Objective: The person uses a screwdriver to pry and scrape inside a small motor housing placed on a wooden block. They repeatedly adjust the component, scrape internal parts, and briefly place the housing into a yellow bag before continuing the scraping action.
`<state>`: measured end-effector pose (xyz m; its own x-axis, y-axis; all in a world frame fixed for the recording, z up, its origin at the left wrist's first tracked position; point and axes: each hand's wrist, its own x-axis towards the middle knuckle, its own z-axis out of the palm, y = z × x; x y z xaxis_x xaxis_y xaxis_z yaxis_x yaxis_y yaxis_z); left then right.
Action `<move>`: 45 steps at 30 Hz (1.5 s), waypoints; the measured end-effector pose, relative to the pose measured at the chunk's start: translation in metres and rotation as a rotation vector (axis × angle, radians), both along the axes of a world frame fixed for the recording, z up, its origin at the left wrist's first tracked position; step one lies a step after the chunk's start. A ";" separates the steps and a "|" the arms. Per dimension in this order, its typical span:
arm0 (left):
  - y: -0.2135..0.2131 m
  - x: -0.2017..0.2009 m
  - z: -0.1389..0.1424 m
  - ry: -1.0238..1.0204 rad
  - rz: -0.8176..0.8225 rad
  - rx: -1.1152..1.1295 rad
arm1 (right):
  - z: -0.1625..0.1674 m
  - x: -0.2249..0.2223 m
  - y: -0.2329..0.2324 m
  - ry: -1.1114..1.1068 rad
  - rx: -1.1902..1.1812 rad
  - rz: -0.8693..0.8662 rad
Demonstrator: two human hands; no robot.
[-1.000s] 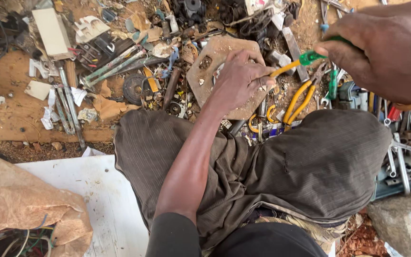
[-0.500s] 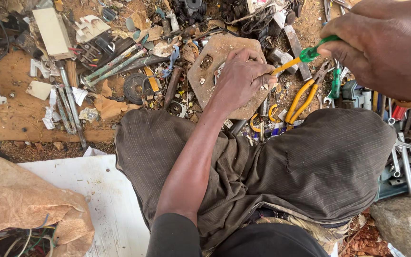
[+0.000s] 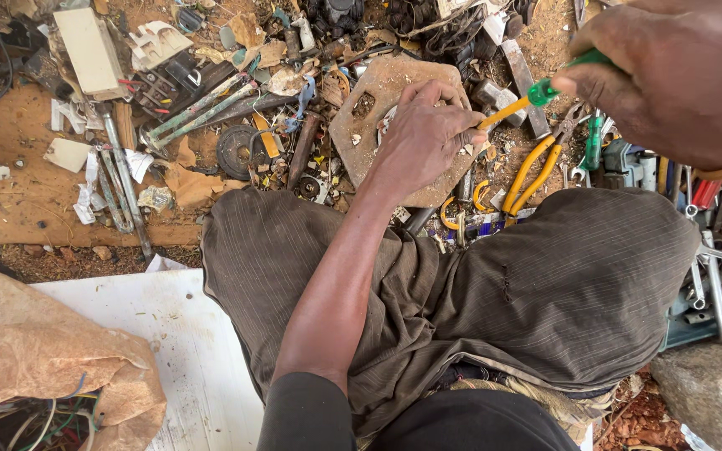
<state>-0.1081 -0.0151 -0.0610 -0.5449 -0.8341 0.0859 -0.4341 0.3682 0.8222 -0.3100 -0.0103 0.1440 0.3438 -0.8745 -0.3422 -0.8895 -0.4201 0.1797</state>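
My left hand rests fingers-down on a worn brown wooden block on the ground, pinching a small part that the fingers hide. My right hand grips a screwdriver with a green and yellow handle, held close to the camera. Its shaft slants down-left, and the tip meets the fingers of my left hand. My knees in brown trousers fill the lower middle.
Yellow-handled pliers lie just right of the block. Scrap parts, metal strips and plastic bits litter the dirt and a plank at left. Spanners lie at right, a white board and a brown sack at lower left, a stone at lower right.
My right hand has shifted slightly right and up with the screwdriver. My left hand stays on the block, fingers still working at the hidden part.
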 end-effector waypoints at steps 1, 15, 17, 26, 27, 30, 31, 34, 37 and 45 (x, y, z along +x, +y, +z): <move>0.001 0.000 -0.001 0.006 0.009 -0.009 | -0.004 -0.004 0.000 0.145 0.062 -0.093; -0.001 0.002 0.005 0.031 -0.003 0.002 | -0.032 -0.024 -0.005 -0.008 -0.027 0.184; -0.001 0.004 0.005 0.049 -0.056 -0.025 | -0.028 -0.018 -0.009 -0.040 -0.115 0.530; -0.003 -0.001 0.012 0.007 -0.012 0.035 | -0.023 0.050 0.012 -1.656 -0.062 -0.313; -0.003 0.001 0.013 0.009 -0.007 0.057 | -0.046 0.057 0.014 -1.892 -0.129 -0.324; -0.003 0.005 0.016 0.036 -0.003 0.059 | -0.086 0.028 0.016 -2.169 0.156 -0.229; -0.003 0.005 0.017 0.049 -0.018 0.052 | -0.095 0.020 0.017 -2.155 0.216 -0.216; -0.004 0.003 0.015 0.047 -0.055 0.103 | -0.105 0.010 0.015 -2.073 0.138 -0.267; -0.004 0.000 0.011 -0.017 0.005 0.152 | -0.097 0.029 0.008 -2.107 -0.108 -0.331; -0.004 0.006 0.008 0.018 -0.053 0.020 | -0.075 0.037 0.009 -2.116 0.120 -0.130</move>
